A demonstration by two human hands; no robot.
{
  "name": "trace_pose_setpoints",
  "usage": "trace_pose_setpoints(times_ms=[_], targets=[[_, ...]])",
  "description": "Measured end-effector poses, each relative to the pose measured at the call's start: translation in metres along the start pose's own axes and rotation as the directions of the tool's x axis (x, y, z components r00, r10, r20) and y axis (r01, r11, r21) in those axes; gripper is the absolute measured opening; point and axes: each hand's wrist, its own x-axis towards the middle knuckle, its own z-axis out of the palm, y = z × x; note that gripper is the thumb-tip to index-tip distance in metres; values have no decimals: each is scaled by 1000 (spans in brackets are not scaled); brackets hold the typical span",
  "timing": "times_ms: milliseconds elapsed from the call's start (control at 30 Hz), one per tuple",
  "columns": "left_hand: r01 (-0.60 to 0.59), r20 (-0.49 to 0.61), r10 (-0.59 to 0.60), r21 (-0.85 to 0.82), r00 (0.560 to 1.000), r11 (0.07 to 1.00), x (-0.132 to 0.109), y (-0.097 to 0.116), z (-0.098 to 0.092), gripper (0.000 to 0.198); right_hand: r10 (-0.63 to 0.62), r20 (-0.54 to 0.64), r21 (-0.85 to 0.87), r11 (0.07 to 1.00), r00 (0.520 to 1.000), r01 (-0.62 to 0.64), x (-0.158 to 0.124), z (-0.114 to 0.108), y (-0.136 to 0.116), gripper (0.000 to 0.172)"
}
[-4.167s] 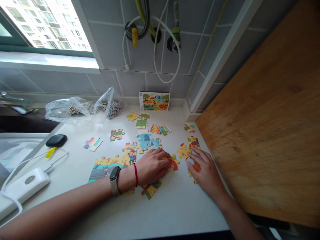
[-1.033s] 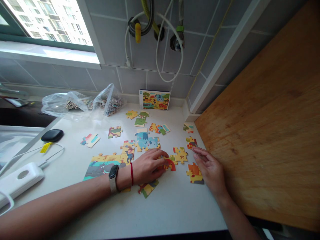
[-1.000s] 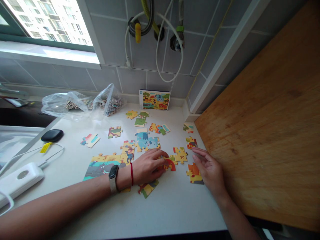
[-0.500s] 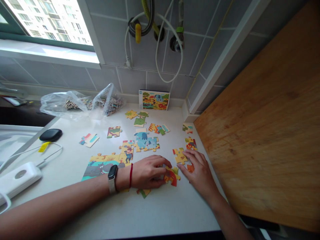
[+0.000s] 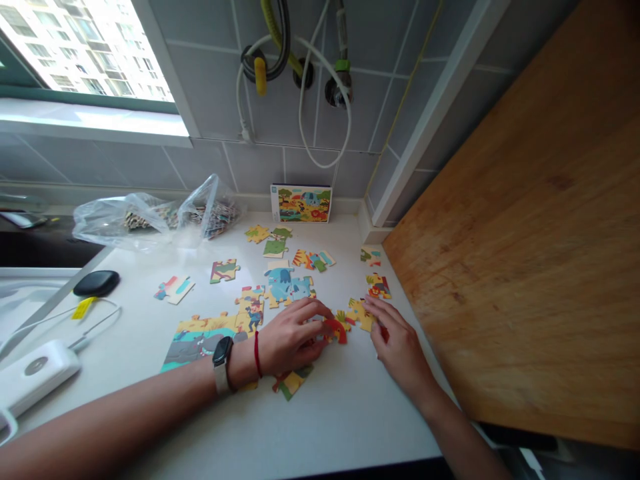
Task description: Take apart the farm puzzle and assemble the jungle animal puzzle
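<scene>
My left hand point(image 5: 296, 333), wrist wearing a watch and a red cord, reaches across the counter with its fingers bent over a red-and-yellow puzzle piece point(image 5: 341, 330). To the right, my right hand point(image 5: 404, 347) has its fingertips on a yellow puzzle piece point(image 5: 361, 316), almost touching the red one. An orange bit shows under the right hand, mostly covered. Joined pieces with a hippo point(image 5: 200, 343) lie partly beneath my left forearm. Beyond my left hand are elephant pieces point(image 5: 281, 285). A lion piece point(image 5: 379, 287) lies past my right fingers.
The picture box point(image 5: 302, 204) leans on the tiled wall. A clear plastic bag point(image 5: 150, 217) of pieces lies at the back left. Loose pieces, a black oval object point(image 5: 97, 283) and a white power strip point(image 5: 43, 370) are on the counter point(image 5: 350, 427). A wooden panel point(image 5: 525, 233) borders the right.
My left hand has shifted the red-and-yellow piece away from me, close to the yellow one. My right thumb has drawn in toward its fingers. The camera view has shifted slightly.
</scene>
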Motion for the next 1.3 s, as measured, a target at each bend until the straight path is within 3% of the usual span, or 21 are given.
trace_pose_setpoints(times_ms=[167,333,467,667,867,1000,1133,1300], targets=[[48,35,-50,50,998,998,-1,-2,3,13,16,-58,-1,1000,998,-16,0,-2,4,44],[47,108,-50,30,993,998,0,-5,4,14,29,-111,-88,995,993,-39,3,-8,-5,21],[-5,168,9,-22,986,1000,0,-6,2,24,-29,-33,-168,985,999,23,2,-7,-12,28],[-47,191,51,-24,980,999,-1,-6,3,30,-94,43,-207,973,995,101,0,-4,-8,24],[-113,236,119,-36,964,993,-2,-7,3,31,-113,12,-203,973,994,113,-1,-4,-4,33],[-146,263,146,-19,954,989,-2,-7,4,34,-71,12,-179,981,997,73,-1,-5,-7,21],[-144,267,140,-6,954,990,-3,-6,4,36,-55,1,-162,985,998,55,0,-5,-6,28],[-117,265,103,40,959,992,-1,1,1,44,-68,-37,-155,986,997,62,0,-1,0,15]])
